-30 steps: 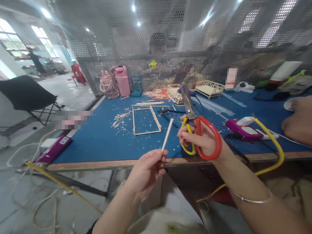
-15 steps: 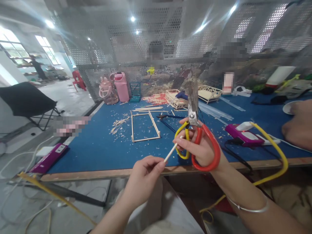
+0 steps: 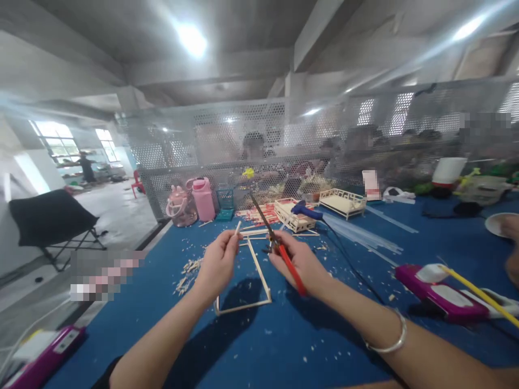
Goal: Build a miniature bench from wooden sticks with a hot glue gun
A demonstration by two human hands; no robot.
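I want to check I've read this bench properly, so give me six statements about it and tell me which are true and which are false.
1. The left hand holds a short pale stick. True.
2. The right hand holds nothing. False: the right hand holds red-handled scissors.
3. A stick frame lies on the tabletop. True.
4. The tabletop is red. False: the tabletop is blue.
5. The silver bracelet is on the left arm. False: the bracelet is on the right arm.
6. The tall pink bottle stands to the left of the teal rack. True.
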